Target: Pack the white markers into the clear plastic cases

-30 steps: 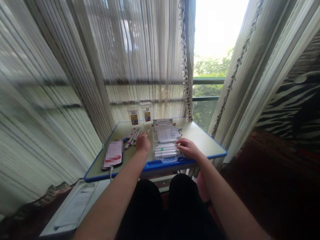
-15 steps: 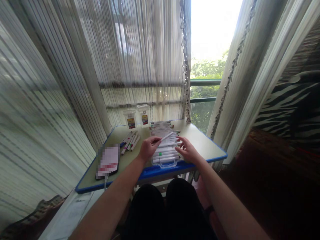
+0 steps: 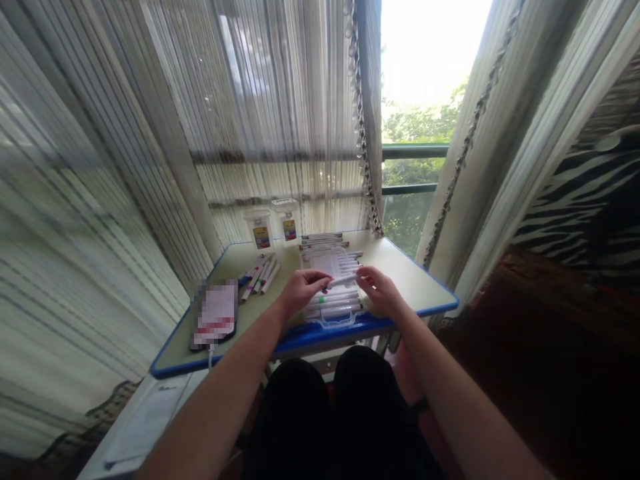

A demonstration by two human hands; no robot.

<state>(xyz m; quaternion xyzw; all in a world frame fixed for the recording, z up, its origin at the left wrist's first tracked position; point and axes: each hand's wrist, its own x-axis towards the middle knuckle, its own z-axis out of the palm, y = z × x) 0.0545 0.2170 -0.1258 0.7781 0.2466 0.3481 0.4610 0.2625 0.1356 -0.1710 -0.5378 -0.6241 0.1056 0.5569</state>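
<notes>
Between my two hands a white marker pen (image 3: 343, 279) is held nearly level. My left hand (image 3: 303, 289) is closed on its left end. The fingers of my right hand (image 3: 381, 291) pinch the right end. Below the hands, more white markers (image 3: 336, 306), one with a green band, lie side by side in a clear plastic case (image 3: 337, 324) with a handle at the near edge. Further markers (image 3: 323, 246) lie in rows behind the hands.
Loose markers (image 3: 260, 276) lie in a pile at the left. A phone (image 3: 218, 313) with a cable lies near the table's (image 3: 420, 287) left edge. Two clear containers, one left (image 3: 261, 235) and one right (image 3: 289, 227), stand at the back, before the curtain (image 3: 280, 100).
My right hand has moved in from being spread open to grip the marker's right end. The marker has turned from slanting upward to nearly level.
</notes>
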